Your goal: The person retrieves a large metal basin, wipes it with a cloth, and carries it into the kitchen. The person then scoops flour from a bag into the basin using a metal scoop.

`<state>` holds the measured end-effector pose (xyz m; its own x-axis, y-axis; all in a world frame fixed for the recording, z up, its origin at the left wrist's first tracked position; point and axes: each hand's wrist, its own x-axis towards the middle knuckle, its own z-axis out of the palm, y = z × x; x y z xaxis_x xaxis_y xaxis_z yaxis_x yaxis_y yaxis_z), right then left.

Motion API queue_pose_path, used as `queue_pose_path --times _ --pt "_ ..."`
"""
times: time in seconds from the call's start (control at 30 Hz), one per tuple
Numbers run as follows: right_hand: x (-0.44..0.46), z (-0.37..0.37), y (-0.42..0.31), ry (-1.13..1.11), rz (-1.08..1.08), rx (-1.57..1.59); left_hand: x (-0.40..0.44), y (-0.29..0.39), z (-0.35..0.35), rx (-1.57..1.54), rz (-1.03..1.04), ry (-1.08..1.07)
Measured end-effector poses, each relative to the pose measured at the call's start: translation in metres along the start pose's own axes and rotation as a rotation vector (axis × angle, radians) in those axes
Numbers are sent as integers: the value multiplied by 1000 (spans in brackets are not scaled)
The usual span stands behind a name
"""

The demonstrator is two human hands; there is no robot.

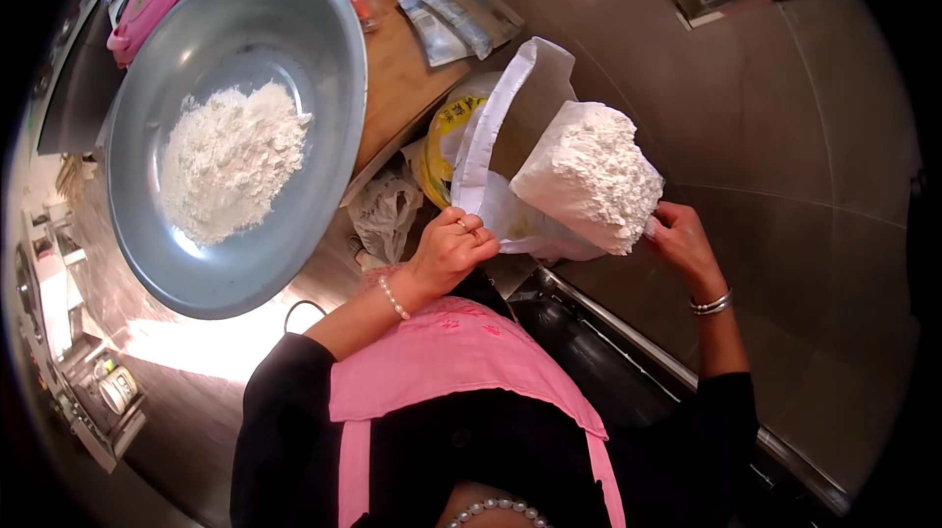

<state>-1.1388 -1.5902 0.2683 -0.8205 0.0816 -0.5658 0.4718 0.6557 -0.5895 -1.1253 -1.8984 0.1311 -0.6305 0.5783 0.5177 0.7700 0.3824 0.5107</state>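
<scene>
A white flour bag (498, 121) stands with its mouth pulled wide. My left hand (449, 248) is closed, its fingers pinching the near rim of the bag. Over the bag's opening, a pale container heaped with white flour (606, 175) is tilted; the flour hides most of its shape. My right hand (684, 245) grips the container's near right edge, with the fingers partly hidden behind it. To the left, a large grey-blue basin (329, 37) holds a mound of flour (235, 163), apart from both hands.
Silvery packets (446, 26) lie on the wooden counter (402, 72) beyond the basin. A pink appliance (162, 0) sits at the basin's far left. A yellow-marked bag (442, 145) and a crumpled plastic bag (386, 209) are beside the flour bag. A dark metal-edged trough (589, 327) runs at right.
</scene>
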Motion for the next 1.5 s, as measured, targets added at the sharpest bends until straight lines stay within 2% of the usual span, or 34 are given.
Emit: queue_pose_path --times 0.17,0.3,0.47,0.5,0.53,0.63,0.73,0.77,0.8,0.83,0.87,0.9,1.0,1.1,1.13,1.2,1.3,1.5 --pt "-14 -11 -49 -70 25 29 -8 -3 10 -80 30 55" --pt "-22 -5 -108 -68 -16 -42 -7 -1 4 12 97 -83" --pt "-14 25 -212 -134 -56 -209 -9 2 12 -177 142 105" --pt "-11 35 -231 -156 -73 -240 -8 6 7 -176 137 90" --pt "-63 32 -186 -83 -211 -199 -15 40 24 -58 249 43" --pt "-55 54 -210 -170 -309 -371 -16 57 46 -25 254 167" --pt "-63 75 -247 -355 -427 -441 -12 117 26 81 223 140" --pt "3 117 -295 -376 -473 -495 -11 39 11 135 245 178" --pt "51 136 -319 -513 -440 -478 -5 18 8 72 157 191" --pt "68 153 -329 -516 -500 -630 -6 15 7 46 137 233" --pt "74 171 -339 -495 -434 -631 -7 16 8 18 122 275" --pt "75 185 -352 -506 -466 -727 -8 17 7 10 155 273" --pt "71 227 -377 -341 -494 -952 -21 29 9 -11 226 260" --pt "61 256 -424 -297 -611 -1294 -21 29 4 5 226 232" --pt "53 265 -437 -224 -566 -1418 -21 31 3 19 226 202" --pt "29 277 -455 -92 -643 -1551 -20 32 2 70 223 168" --pt "23 284 -455 203 -1089 -1663 -20 29 7 159 222 156" --pt "-12 287 -463 288 -1230 -1684 -19 32 4 181 222 133"
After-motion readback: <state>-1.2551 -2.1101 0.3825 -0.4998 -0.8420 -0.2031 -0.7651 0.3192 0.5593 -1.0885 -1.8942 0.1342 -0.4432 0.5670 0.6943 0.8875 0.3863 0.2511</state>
